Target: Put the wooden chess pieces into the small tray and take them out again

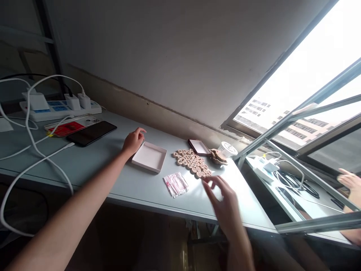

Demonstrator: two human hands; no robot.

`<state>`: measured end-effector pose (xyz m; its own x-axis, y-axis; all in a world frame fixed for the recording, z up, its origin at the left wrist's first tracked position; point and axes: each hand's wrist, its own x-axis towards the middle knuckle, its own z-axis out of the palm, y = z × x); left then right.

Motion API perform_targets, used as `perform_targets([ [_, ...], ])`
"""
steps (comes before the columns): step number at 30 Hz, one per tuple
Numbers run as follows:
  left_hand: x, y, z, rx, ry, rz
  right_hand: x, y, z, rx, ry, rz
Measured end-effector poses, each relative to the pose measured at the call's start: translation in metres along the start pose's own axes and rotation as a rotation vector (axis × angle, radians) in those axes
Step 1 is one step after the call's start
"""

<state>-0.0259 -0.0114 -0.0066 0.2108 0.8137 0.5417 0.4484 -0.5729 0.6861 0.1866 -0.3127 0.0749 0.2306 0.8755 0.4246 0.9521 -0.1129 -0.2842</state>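
My left hand (134, 141) rests beside the upper left edge of an open, shallow white box (149, 156), its fingers loosely curled. Round wooden pieces (191, 162) with dark characters lie in a flat cluster to the right of the box. Just below the cluster's lower right end is my right hand (221, 192), slightly blurred, with thumb and index fingertips brought close together; whether anything is between them cannot be made out. A folded pink and white plastic packet (175, 184) lies between the box and my right hand.
Behind the pieces are a dark-edged box lid (199, 147), a clear cup (227, 149) and a brown object (218, 156). A black phone (91, 133), white cables and a power strip (60, 108) occupy the left. At right, beyond a metal frame, another person's hand (349, 180) shows.
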Motion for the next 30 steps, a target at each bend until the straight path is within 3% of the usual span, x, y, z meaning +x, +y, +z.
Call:
perform_targets([
  [4, 0.000, 0.001, -0.001, -0.005, 0.006, 0.003, 0.013, 0.006, 0.040, -0.123, -0.180, 0.183],
  [7, 0.001, 0.002, -0.002, -0.001, -0.004, 0.013, 0.021, 0.008, 0.063, -0.129, -0.245, 0.174],
  [10, 0.002, 0.003, -0.003, -0.002, 0.004, 0.021, 0.027, 0.004, 0.067, -0.079, -0.310, 0.105],
  [14, 0.002, 0.006, -0.004, -0.027, 0.030, 0.026, 0.044, -0.011, 0.052, 0.199, -0.414, -0.033],
  [19, 0.003, 0.011, -0.003, -0.113, -0.058, 0.042, 0.093, -0.048, 0.053, 0.467, -0.347, -0.207],
  [24, 0.004, 0.007, 0.001, -0.104, -0.107, 0.054, 0.137, -0.071, 0.093, 0.215, -0.392, -0.181],
  [27, 0.003, 0.001, 0.008, -0.131, -0.175, 0.014, 0.143, -0.070, 0.116, 0.127, -0.431, -0.203],
  [30, 0.000, -0.004, 0.012, -0.190, -0.298, -0.065, 0.139, -0.066, 0.132, 0.082, -0.382, -0.228],
])
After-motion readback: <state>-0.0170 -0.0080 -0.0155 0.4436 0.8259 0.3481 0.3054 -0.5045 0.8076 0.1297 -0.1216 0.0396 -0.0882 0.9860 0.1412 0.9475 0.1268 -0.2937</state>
